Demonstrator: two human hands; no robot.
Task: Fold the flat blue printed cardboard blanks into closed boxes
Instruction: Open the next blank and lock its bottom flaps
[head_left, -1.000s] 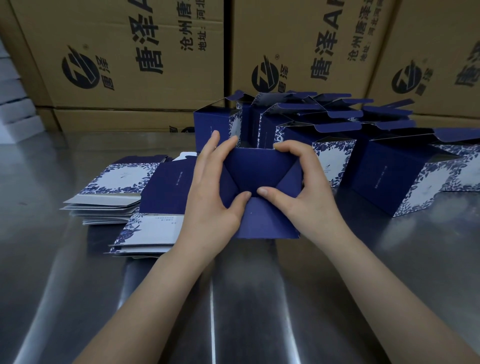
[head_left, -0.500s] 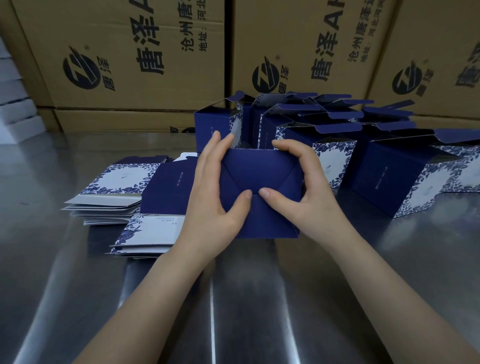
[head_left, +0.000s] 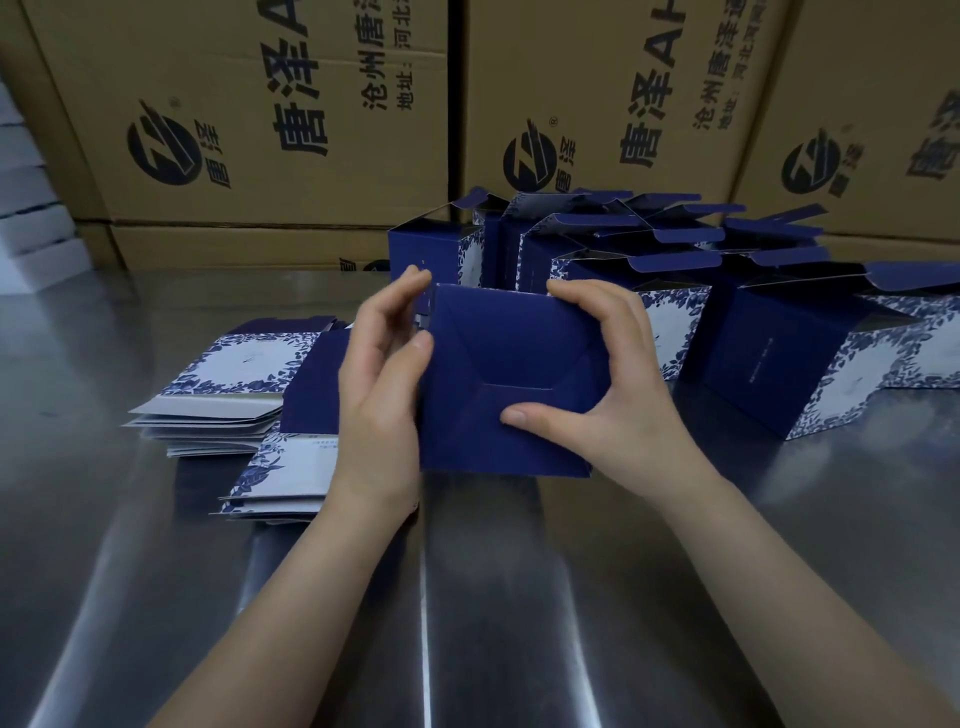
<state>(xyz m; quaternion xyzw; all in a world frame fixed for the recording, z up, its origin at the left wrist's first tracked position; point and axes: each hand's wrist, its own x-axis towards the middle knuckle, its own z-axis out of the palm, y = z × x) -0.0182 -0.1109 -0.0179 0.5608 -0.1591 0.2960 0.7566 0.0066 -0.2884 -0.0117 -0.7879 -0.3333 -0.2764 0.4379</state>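
Steel tabletop (head_left: 519, 597) is spanned by both forearms; over it the half-folded box (head_left: 509, 338) is held, flapped bottom facing the viewer. It is gripped by the right hand (head_left: 618, 384), thumb on the lower flap; its left edge is only touched by the loose-fingered left hand (head_left: 379, 384).

A steel table (head_left: 493, 623) with a streaked sheen is shown; two stacks of flat blanks are laid on its left half. The farther stack (head_left: 223, 384) is topped by a white panel framed in blue leaves; the nearer stack (head_left: 270, 483) is set just beside it, with a dark blue blank (head_left: 311, 389) uppermost. Towards the back right, folded boxes (head_left: 613, 249) are stood close together, top flaps left open; the nearest box (head_left: 810, 364) is turned corner-on. Brown printed cartons (head_left: 270, 104) are ranged along the far edge; whether they rest on the table cannot be told.
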